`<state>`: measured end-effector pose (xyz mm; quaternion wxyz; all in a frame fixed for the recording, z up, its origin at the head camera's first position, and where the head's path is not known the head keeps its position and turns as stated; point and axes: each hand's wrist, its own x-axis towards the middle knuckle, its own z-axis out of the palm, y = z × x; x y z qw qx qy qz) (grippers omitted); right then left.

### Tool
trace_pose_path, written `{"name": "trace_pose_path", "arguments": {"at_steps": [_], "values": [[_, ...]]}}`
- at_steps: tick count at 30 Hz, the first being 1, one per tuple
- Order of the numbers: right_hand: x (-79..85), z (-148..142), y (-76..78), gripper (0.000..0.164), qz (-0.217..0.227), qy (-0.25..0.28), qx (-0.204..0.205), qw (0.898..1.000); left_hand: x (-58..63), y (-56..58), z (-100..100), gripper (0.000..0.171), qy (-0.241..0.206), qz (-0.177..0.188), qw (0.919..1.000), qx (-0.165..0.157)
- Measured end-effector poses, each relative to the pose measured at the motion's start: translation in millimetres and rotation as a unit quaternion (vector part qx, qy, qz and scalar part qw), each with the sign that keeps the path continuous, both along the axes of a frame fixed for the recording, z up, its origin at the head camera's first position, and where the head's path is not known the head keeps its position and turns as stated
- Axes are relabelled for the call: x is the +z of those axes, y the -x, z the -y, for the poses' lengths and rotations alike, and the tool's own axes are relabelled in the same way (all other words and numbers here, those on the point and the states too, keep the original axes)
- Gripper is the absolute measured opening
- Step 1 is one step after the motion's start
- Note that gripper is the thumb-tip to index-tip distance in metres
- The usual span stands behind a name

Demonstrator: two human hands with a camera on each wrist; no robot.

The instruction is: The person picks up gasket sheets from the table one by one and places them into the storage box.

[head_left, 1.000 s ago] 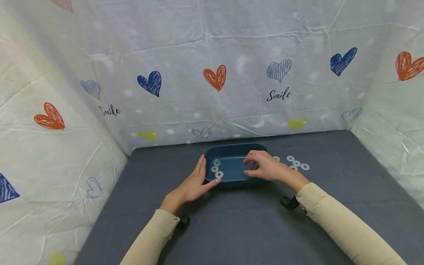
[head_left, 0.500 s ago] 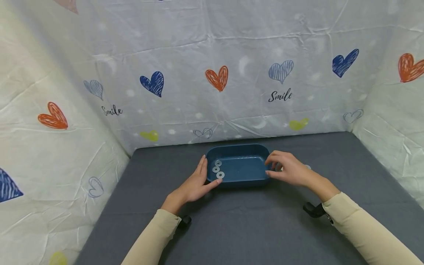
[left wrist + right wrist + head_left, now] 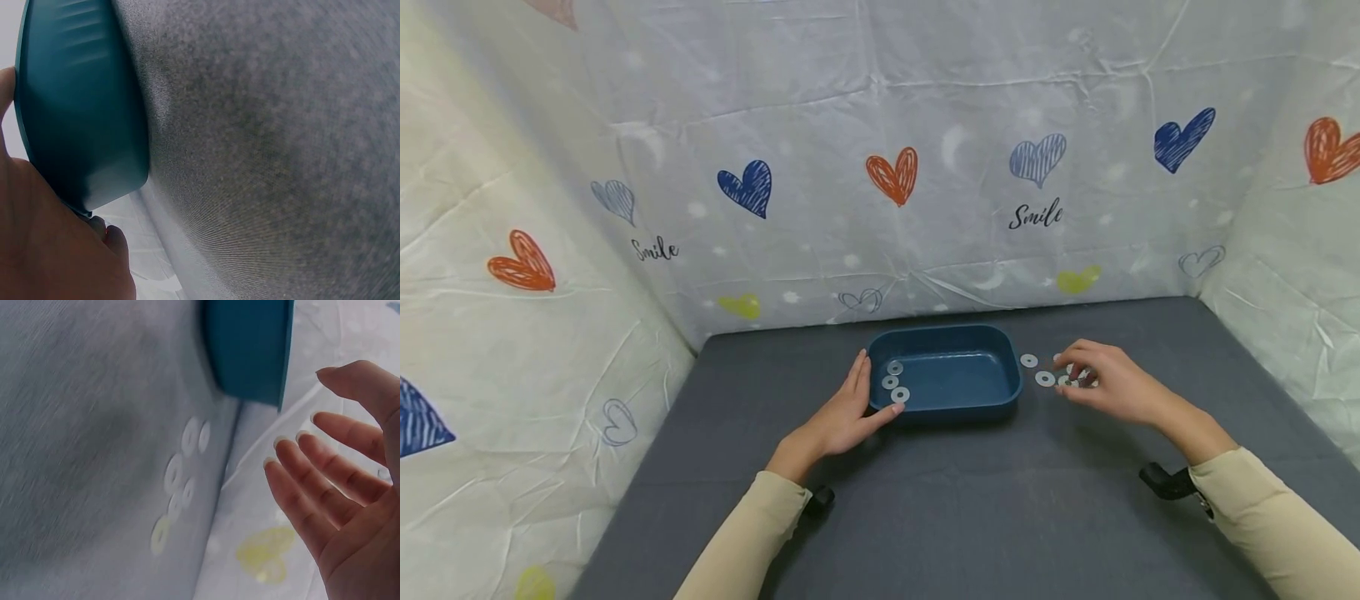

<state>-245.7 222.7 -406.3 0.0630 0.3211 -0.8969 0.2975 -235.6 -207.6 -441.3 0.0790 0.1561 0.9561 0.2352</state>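
The left hand (image 3: 838, 422) lies straight-fingered against the tray (image 3: 958, 385) while the right hand (image 3: 1108, 381), loosely curved, holding nothing, hovers over washers (image 3: 1050, 381).

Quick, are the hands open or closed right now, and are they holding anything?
Left hand: open, resting against the blue tray.
Right hand: open, holding nothing, above the pale rings.

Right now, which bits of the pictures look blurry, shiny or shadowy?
Head view: a pale gleam inside the blue rectangular tray. Right wrist view: the flat whitish ring-shaped discs look blurry, the bare right hand sharper, and a dim shadow smudges the dark grey cloth. Left wrist view: the cloth looks grainy.
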Motion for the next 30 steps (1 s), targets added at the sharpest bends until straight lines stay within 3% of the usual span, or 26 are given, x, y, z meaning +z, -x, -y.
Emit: {"name": "trace_pose_path", "arguments": {"at_steps": [9, 15, 21, 30], "values": [[-14.6, -33.1, -0.3, 0.027, -0.023, -0.017, -0.03, 0.999, -1.3, -0.4, -0.2, 0.112, -0.001, -0.003, 1.0, -0.004], [-24.3, -47.9, 1.6, 0.029, -0.016, -0.016, -0.051, 0.998, -1.3, 0.0, -0.8, 0.112, 0.001, -0.003, 1.0, -0.003], [-29.7, -53.8, 6.9, 0.032, 0.009, -0.023, -0.071, 0.997, -1.7, 0.6, -1.2, 0.111, 0.002, -0.002, 1.0, -0.005], [-36.5, -51.3, 25.9, 0.042, 0.081, -0.053, -0.106, 0.99, 0.5, 1.5, -0.1, 0.112, 0.003, -0.001, 1.0, -0.003]]}}
